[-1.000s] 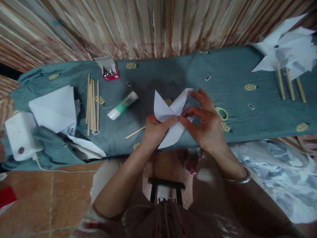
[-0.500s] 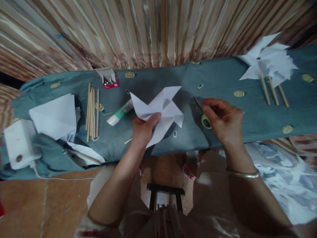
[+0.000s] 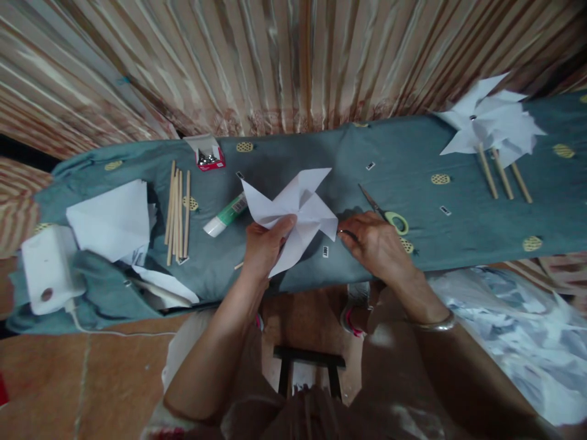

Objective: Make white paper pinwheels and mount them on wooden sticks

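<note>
My left hand grips a white paper pinwheel near its middle, the thumb pressed on the folded points. To its right, my right hand pinches a small shiny thumbtack at the fingertips, close by the tip of one blade. Scissors with light green handles lie just beyond the right hand. Left of the pinwheel rests a green and white glue stick, partly behind a blade. An open red box of metal thumbtacks stands further back.
Several wooden sticks lie left of the glue stick. Further left are white paper sheets and a white device with a cable. Finished pinwheels on sticks lie at the right. A bag of paper scraps is beside the table's front edge.
My right hand has let go of the scissors, leaving them on the cloth, and has moved left to the thumbtack. My left hand still holds the pinwheel in place.
</note>
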Demonstrator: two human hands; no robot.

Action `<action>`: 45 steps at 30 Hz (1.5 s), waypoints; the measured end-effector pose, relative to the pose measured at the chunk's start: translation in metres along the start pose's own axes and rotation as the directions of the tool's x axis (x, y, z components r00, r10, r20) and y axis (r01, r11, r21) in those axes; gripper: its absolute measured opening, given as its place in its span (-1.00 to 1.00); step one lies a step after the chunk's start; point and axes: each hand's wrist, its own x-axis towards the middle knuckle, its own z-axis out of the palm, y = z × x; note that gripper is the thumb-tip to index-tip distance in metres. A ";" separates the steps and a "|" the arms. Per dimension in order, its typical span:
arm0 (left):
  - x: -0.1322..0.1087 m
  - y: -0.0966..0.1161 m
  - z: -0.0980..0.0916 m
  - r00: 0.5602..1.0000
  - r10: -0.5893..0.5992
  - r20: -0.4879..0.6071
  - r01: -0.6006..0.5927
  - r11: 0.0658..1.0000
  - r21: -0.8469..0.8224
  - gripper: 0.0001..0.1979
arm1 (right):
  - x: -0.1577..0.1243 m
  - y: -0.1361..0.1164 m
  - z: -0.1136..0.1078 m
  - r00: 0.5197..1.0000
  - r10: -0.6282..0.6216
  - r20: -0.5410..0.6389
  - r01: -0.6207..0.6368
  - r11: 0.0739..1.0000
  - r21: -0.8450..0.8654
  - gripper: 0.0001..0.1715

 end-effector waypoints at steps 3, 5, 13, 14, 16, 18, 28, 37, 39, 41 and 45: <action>0.001 -0.004 -0.001 1.000 -0.009 -0.004 0.009 1.000 0.022 -0.75 | -0.001 -0.004 0.000 1.000 -0.021 0.003 0.021 0.995 -0.094 -0.79; 0.002 -0.006 -0.002 1.000 0.001 -0.006 0.000 1.000 0.027 -0.77 | -0.002 -0.006 0.000 0.999 -0.037 -0.006 0.036 0.991 -0.129 -0.77; 0.003 -0.011 -0.003 1.000 0.001 0.006 -0.001 1.000 0.014 -0.78 | -0.007 -0.001 0.001 0.995 0.012 -0.102 -0.020 0.997 -0.073 -0.76; 0.003 -0.011 -0.002 1.000 0.001 0.005 -0.001 1.000 0.011 -0.78 | -0.007 0.001 0.001 0.993 0.037 -0.115 -0.042 0.998 -0.044 -0.76; 0.002 -0.011 -0.001 1.000 -0.002 -0.006 0.002 1.000 0.001 -0.76 | -0.007 0.004 -0.002 0.984 0.113 -0.138 -0.110 0.994 0.028 -0.78; 0.002 -0.012 0.000 1.000 -0.011 -0.021 0.011 1.000 -0.003 -0.74 | -0.007 0.005 -0.005 0.968 0.203 -0.147 -0.188 0.976 0.113 -0.81; 0.003 -0.013 0.003 1.000 -0.016 -0.022 0.015 0.999 -0.029 -0.78 | -0.005 0.003 -0.012 0.929 0.363 -0.068 -0.305 0.858 0.413 -0.91; -0.001 -0.010 0.010 0.998 0.011 -0.063 -0.012 1.000 -0.016 -0.82 | -0.002 -0.003 -0.027 0.891 0.453 0.028 -0.228 0.394 0.890 -0.82; -0.002 -0.010 0.012 0.997 0.027 -0.074 -0.025 0.999 0.032 -0.84 | -0.001 -0.012 -0.029 0.910 0.413 0.046 -0.210 0.361 0.908 -0.82; -0.003 -0.011 0.014 0.996 0.051 -0.078 -0.044 0.996 0.084 -0.86 | 0.001 -0.021 -0.029 0.926 0.371 0.070 -0.209 0.351 0.913 -0.84; -0.004 -0.012 0.015 0.994 0.098 -0.039 -0.091 0.983 0.158 -0.85 | 0.005 -0.032 -0.022 0.943 0.319 0.099 -0.207 0.326 0.923 -0.89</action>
